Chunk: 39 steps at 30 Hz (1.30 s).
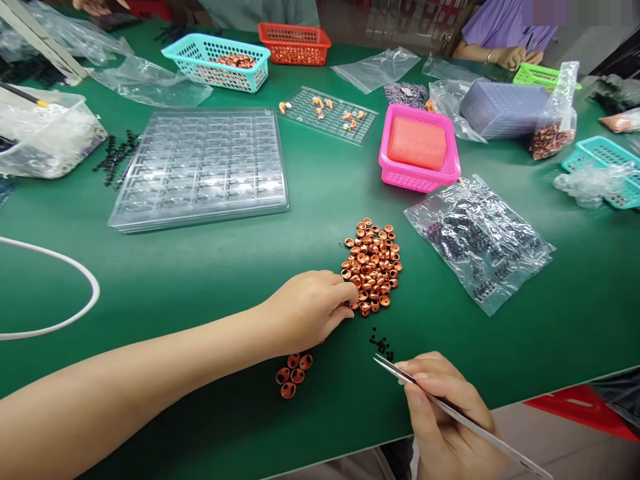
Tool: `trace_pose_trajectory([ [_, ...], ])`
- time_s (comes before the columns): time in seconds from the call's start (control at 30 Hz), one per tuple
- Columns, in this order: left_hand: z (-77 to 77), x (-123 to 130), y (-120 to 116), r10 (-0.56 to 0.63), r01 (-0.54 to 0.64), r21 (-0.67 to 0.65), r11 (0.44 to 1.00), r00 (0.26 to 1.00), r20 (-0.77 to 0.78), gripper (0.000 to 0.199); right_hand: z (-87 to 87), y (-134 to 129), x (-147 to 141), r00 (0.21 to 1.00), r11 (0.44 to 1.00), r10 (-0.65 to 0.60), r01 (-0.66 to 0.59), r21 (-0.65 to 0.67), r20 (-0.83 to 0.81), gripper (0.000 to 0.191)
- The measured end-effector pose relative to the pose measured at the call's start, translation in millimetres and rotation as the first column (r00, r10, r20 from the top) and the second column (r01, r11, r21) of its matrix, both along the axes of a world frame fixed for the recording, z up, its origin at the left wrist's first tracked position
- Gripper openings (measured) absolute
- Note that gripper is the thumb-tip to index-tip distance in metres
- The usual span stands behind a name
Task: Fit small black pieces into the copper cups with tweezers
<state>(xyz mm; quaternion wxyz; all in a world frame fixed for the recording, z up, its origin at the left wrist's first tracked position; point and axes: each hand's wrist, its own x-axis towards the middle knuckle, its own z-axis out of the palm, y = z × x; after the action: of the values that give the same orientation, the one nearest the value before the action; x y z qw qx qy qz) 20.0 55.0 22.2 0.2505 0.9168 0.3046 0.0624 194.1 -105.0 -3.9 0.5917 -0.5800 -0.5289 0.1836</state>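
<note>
My left hand point(313, 310) reaches to the lower left side of a pile of small copper-coloured cups point(373, 267), thumb and forefinger nearly together at one cup. My right hand point(447, 413) holds metal tweezers point(465, 420), their tips pointing up-left beside a few tiny black pieces point(383, 347) on the green table. Below my left wrist lies a small group of copper cups with black spots inside point(293, 375), partly covered by the hand.
Stacked clear trays point(205, 167) lie at the left, a pink basket with a red-orange roll point(419, 147) and a bag of black parts point(483, 240) at the right. Behind are a blue basket point(217, 63), a red basket point(295, 45) and another person's hands point(517, 58).
</note>
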Motion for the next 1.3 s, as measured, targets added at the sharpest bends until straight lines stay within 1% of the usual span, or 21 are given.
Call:
trace_pose_trajectory([
  [0.07,-6.5,0.3,1.0,-0.016,0.015,0.026,1.0,0.998,0.06,0.008,0.2,-0.6,0.6,1.0,1.0,0.006,-0.006,-0.018,0.022,0.014],
  [0.13,-9.4,-0.6,0.3,-0.024,0.02,0.04,0.999,0.994,0.103,0.01,0.9,-0.6,0.3,1.0,1.0,0.011,-0.01,-0.015,0.019,0.014],
  [0.23,-6.2,-3.2,-6.0,-0.009,-0.001,0.061,0.998,0.987,0.157,0.013,2.1,0.6,1.3,0.999,1.0,-0.015,0.016,0.002,-0.041,0.016],
  [0.3,-1.6,-5.0,-14.4,0.0,-0.012,0.06,0.998,0.978,0.211,0.013,2.3,1.7,5.7,0.996,0.998,-0.054,0.052,-0.03,-0.075,0.017],
  [0.4,2.2,-6.4,-29.7,-0.037,0.034,0.013,0.999,0.954,0.299,0.014,1.0,3.7,17.4,0.998,0.991,-0.065,0.062,-0.115,-0.018,0.014],
  [0.47,0.1,-6.0,-38.1,-0.054,0.066,-0.025,0.997,0.941,0.335,0.016,-0.8,5.1,23.9,0.998,0.986,-0.048,0.055,-0.159,0.043,0.01],
  [0.53,-4.7,-4.8,-42.6,-0.053,0.078,-0.059,0.995,0.939,0.339,0.016,-2.8,6.0,26.6,0.998,0.982,-0.024,0.036,-0.185,0.065,0.01],
  [0.6,-9.9,-3.5,-43.3,-0.04,0.071,-0.081,0.994,0.942,0.334,0.015,-4.3,6.1,25.8,0.999,0.982,-0.004,0.014,-0.187,0.054,0.012],
  [0.77,-16.5,-2.5,-38.0,0.006,0.03,-0.099,0.995,0.937,0.349,0.011,-4.1,3.6,22.9,0.999,0.988,-0.019,0.023,-0.153,0.027,0.016],
  [0.87,-17.9,-2.5,-34.8,-0.029,0.058,-0.065,0.996,0.924,0.382,0.016,-3.3,3.0,23.5,0.999,0.985,-0.021,0.029,-0.172,0.049,0.015],
  [0.97,-18.1,-1.8,-32.0,-0.064,0.092,-0.05,0.995,0.912,0.406,0.016,-3.7,3.0,23.9,0.997,0.98,-0.033,0.046,-0.192,0.071,0.013],
  [1.17,-16.3,-1.9,-29.9,-0.086,0.122,-0.07,0.99,0.919,0.386,0.018,-3.3,0.5,23.4,0.997,0.979,-0.036,0.05,-0.199,0.073,0.015],
  [1.3,-16.7,-4.4,-30.4,-0.07,0.118,-0.107,0.987,0.925,0.374,0.016,-1.7,-2.8,24.6,0.996,0.977,-0.06,0.073,-0.2,0.068,0.013],
])
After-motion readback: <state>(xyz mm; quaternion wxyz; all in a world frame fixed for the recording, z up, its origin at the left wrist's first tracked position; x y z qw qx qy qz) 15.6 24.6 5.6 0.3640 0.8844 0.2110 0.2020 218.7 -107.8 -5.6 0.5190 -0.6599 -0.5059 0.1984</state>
